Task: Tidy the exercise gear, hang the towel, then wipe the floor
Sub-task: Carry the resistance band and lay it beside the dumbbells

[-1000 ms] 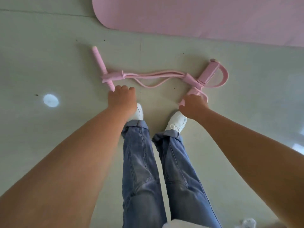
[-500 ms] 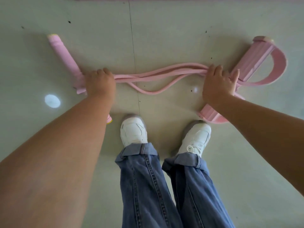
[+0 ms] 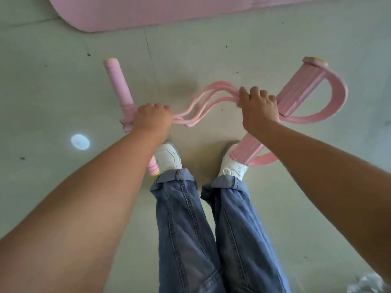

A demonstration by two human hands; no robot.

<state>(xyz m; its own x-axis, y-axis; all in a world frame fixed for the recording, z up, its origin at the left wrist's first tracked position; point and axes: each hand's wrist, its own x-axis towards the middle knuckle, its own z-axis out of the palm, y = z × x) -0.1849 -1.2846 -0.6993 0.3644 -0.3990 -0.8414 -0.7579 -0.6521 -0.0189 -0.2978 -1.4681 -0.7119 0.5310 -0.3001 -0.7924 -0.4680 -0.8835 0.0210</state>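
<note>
At floor level, directly ahead of our white sneakers [image 3: 169, 158], we find the pink pedal resistance puller [image 3: 203, 106] held off the pale tiled floor [image 3: 53, 92] at both ends. Our left hand [image 3: 152, 119] has its fingers curled tight round the middle of the foam handle bar [image 3: 119, 85], which points toward 11 o'clock. Our right hand [image 3: 259, 111] has its fingers clamped on the point where the elastic tubes [image 3: 203, 102] meet the foot pedal piece [image 3: 296, 89], whose strap loops swing out toward 2 o'clock and 4 o'clock. The tubes sag slack between the two hands.

A pink yoga mat [image 3: 169, 11] lies flat and unrolled at 12 o'clock, well apart from the puller. Something pale and crumpled sits at the 5 o'clock edge [image 3: 368, 282]; we cannot tell what it is.

We judge the task to be in its opening stage: the gear is only now being gathered, and nothing looks stowed. The mat remains to be dealt with, no towel hanging is visible, and floor wiping appears not yet started.
</note>
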